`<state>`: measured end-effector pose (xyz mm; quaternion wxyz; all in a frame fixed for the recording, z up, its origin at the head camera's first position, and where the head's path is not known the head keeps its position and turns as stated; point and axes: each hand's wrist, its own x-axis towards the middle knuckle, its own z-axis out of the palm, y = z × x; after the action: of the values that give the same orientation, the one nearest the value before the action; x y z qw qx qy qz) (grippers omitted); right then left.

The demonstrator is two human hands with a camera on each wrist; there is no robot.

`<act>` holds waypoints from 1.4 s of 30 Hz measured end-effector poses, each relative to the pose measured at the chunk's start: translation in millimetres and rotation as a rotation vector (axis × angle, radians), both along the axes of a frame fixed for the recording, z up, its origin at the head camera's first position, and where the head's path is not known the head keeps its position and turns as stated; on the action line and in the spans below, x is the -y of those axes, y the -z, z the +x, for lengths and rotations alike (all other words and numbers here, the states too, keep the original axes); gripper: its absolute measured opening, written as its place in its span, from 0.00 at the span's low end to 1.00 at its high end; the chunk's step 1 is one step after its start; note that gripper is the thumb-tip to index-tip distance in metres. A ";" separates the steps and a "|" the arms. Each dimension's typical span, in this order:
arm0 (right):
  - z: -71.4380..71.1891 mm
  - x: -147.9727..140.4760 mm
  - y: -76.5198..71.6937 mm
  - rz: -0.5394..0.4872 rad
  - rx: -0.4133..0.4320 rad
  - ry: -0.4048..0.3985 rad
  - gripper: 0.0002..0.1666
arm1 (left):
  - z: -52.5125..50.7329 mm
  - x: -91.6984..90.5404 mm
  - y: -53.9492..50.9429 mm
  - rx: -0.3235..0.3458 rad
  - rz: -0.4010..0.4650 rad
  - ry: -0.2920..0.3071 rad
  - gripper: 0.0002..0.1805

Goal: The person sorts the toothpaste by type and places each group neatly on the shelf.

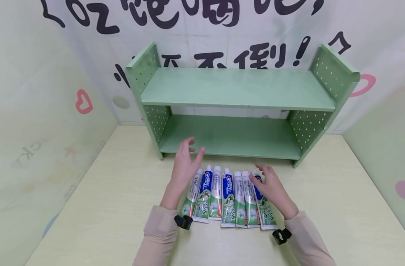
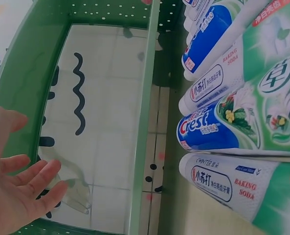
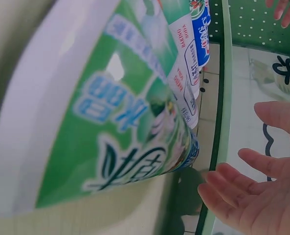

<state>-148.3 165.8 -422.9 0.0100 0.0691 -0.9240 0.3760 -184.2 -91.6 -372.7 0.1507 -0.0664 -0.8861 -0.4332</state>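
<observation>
We see toothpaste tubes (image 1: 228, 199) in row on bench (image 1: 122, 184), just in front of green shelf (image 1: 230, 135). Left grip (image 1: 184, 164), right grip (image 1: 270, 186) both empty, fingers loosely spread, near shelf's front edge. We judge: close-set tubes mean pinching one could drag neighbours; left grip's closeness to shelf risks knocking edge.

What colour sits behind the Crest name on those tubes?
Blue, best seen on the lower Crest tube in the left wrist view.
</observation>
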 end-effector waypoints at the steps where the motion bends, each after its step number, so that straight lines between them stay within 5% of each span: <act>1: 0.3 -0.8 0.4 0.002 0.004 0.002 0.33 | -0.8 1.1 -0.6 -0.001 0.007 -0.002 0.30; 32: 11.1 -11.8 21.0 0.049 0.160 0.076 0.32 | -10.3 44.8 -15.1 -0.027 0.134 -0.121 0.29; 42: 12.2 -11.9 24.7 0.048 0.212 0.069 0.33 | -16.4 56.3 -18.8 -0.084 0.155 -0.166 0.28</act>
<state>-136.1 177.8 -447.7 -0.0763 -0.0026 -0.9305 0.3583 -200.6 -147.9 -353.8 0.2274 0.0008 -0.8454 -0.4833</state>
